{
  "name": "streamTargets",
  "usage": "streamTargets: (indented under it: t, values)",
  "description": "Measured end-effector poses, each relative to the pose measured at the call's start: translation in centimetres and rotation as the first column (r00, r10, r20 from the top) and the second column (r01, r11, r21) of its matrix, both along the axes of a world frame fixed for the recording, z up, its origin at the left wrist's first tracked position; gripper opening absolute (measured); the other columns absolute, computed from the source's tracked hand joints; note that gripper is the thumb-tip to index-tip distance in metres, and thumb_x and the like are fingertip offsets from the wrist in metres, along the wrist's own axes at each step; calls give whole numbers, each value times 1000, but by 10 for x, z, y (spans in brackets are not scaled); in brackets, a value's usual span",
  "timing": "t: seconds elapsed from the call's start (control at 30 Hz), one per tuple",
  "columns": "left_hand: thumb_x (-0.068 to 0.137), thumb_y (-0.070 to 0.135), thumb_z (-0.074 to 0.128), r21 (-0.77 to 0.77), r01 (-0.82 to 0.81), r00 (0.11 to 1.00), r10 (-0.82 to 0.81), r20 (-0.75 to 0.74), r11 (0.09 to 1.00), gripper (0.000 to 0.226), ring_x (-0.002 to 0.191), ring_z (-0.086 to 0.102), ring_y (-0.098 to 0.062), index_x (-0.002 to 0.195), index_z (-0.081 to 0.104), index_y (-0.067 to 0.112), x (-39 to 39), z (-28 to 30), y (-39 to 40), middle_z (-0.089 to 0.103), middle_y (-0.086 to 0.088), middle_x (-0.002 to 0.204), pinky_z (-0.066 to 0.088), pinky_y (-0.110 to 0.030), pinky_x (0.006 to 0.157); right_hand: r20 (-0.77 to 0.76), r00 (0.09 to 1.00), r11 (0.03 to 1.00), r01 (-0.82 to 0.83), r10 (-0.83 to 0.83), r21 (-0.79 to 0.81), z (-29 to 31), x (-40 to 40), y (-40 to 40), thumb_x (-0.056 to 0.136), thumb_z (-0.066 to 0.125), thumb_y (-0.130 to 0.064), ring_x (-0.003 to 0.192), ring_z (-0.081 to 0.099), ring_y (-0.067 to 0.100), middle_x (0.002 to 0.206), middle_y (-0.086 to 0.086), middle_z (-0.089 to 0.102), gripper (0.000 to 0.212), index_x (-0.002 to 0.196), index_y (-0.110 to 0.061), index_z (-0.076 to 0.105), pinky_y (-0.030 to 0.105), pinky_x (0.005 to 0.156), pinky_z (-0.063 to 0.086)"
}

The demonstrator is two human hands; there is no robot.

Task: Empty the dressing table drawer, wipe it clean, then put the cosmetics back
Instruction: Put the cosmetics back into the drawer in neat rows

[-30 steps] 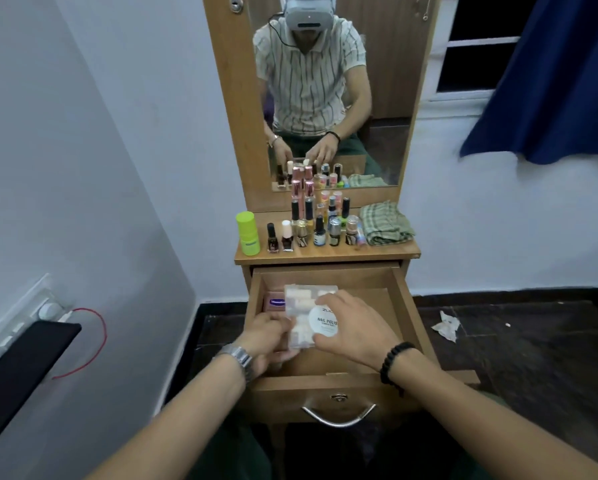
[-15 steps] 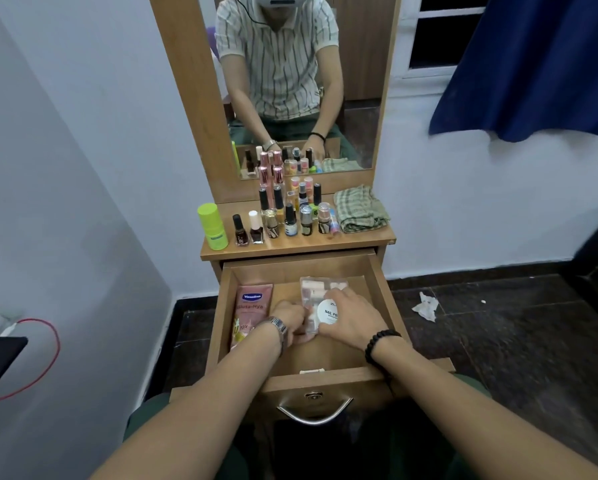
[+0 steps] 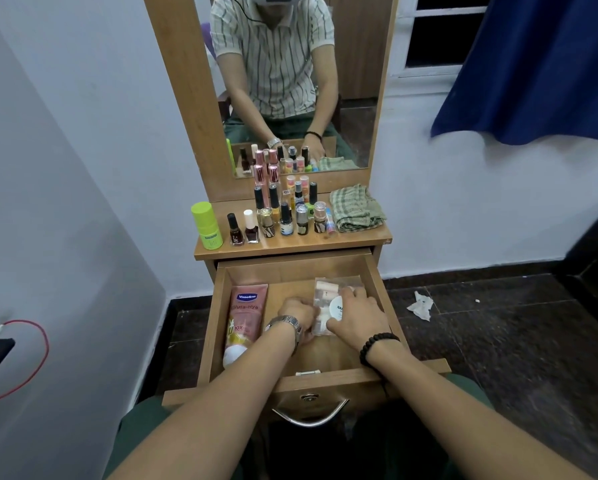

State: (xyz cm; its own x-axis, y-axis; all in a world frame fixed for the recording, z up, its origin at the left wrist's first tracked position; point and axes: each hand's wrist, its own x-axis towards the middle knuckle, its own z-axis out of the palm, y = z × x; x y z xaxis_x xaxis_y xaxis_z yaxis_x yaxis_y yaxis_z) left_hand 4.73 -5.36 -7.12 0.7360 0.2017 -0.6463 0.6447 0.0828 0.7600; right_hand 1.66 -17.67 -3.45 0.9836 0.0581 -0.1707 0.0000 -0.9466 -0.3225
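Drawer (image 3: 218, 327) half-restocked, I'd say; both my hands, left hand (image 3: 295, 311) and right hand (image 3: 354, 315), fingers curled, pinch the clear packet (image 3: 325, 296) beside the lotion tube (image 3: 243, 318); bottles (image 3: 283, 216) up top left to go.

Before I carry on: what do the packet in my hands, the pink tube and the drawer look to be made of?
Packet: clear, glossy plastic film, probably; the pale pieces inside show through. Pink tube: soft-looking plastic with a printed satin surface and white cap. Drawer: wood-grain board, likely laminate, smooth and matt.

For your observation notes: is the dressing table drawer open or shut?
Open: the drawer is pulled out, showing a pink tube lying inside.
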Motion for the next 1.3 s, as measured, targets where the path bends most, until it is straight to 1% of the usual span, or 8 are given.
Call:
streamTargets:
  t: [0.4,0.57,0.7,0.83,0.9,1.0,1.1,1.3]
  values:
    - [80,3,58,52,45,995,-49,92,998,21,72,56,-22,82,55,23,-1,-7,-8,59,-11,88,54,-34,60,-6,1000,995,21,-21,99,-5,4,-2,88,60,-27,126,40,31,141,11,34,64,143,-16,32,39,97,43]
    - [84,6,58,67,62,988,-71,138,996,18,76,58,-22,79,58,24,-1,-6,-8,61,-9,88,53,-31,55,35,999,998,30,-32,49,-5,5,-4,87,58,-28,124,42,29,140,8,37,62,142,-18,33,37,92,44]
    - [83,6,59,67,70,986,-79,147,995,16,71,59,-19,91,61,20,1,-10,-5,63,-9,87,51,-28,52,96,995,999,23,-26,32,-3,7,-2,86,58,-30,122,42,28,139,6,41,61,141,-18,34,34,89,44]
    - [85,19,62,281,43,957,-120,264,959,5,79,61,-19,89,64,17,4,-6,-1,65,1,84,48,-24,73,166,986,992,5,-26,128,-3,6,-1,85,61,-30,119,45,25,135,3,44,55,135,-20,39,33,87,43]
    - [88,23,60,335,15,923,-142,358,942,5,74,57,-11,87,65,21,4,0,-1,62,9,79,45,-20,70,213,977,979,-27,-17,202,-2,6,-3,83,65,-28,118,46,23,134,2,45,57,134,-21,41,32,90,42]
    - [88,23,61,194,90,900,-163,404,977,9,67,61,-15,81,65,24,3,0,-7,66,2,71,52,-30,72,259,966,961,-71,0,267,-1,6,-5,81,68,-23,123,44,20,136,0,44,62,136,-21,40,29,94,40]
    - [89,16,63,113,151,890,-184,416,982,2,59,57,-11,89,65,17,1,2,-6,64,0,70,50,-25,61,282,959,949,-92,3,302,0,6,-4,81,70,-22,126,43,16,139,-4,43,64,137,-23,39,24,90,39]
    - [87,4,64,-35,69,921,-50,387,997,11,63,64,-13,93,59,12,2,2,-8,66,-11,95,54,-22,57,267,960,953,-3,-81,302,-3,7,-6,81,68,-15,122,48,23,137,4,45,60,134,-14,40,34,96,45]
